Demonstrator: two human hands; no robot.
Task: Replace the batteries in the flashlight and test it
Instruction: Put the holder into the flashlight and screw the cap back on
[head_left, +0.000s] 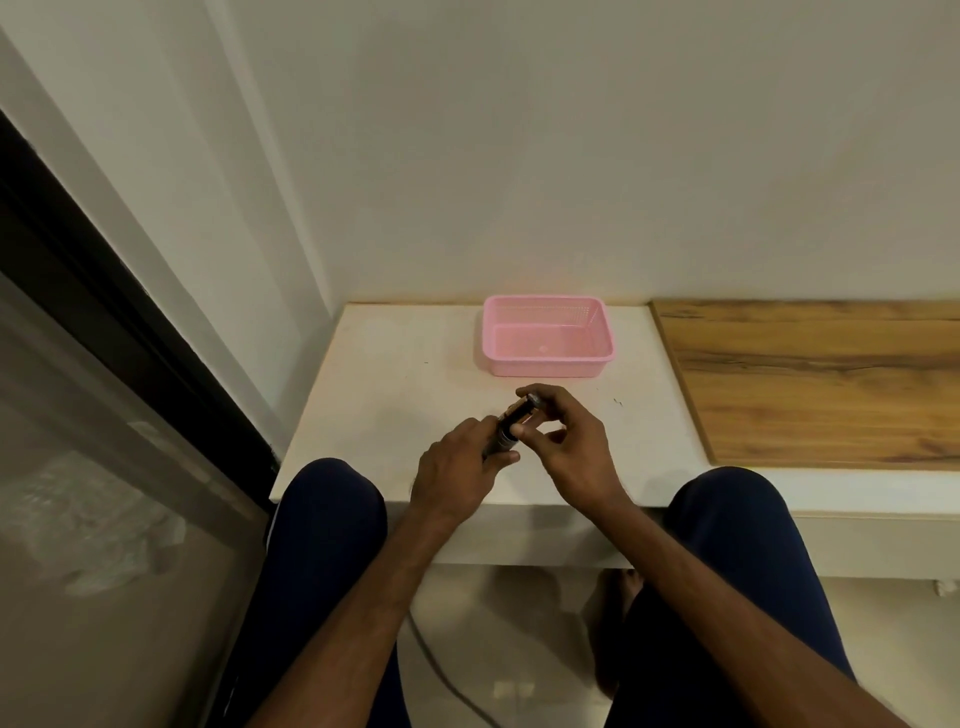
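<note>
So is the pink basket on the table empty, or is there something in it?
Empty, as far as it shows: the pink basket has a bare floor apart from a small pale round mark in the middle, too faint to identify.

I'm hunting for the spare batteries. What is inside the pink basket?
The pink basket looks empty: only its bare floor shows, with a small pale round mark. The near wall hides a thin strip of the floor.

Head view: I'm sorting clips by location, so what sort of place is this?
Probably a home room corner: a low white ledge against a plain wall, a glass sliding door alongside, a pink basket on the ledge.
</note>
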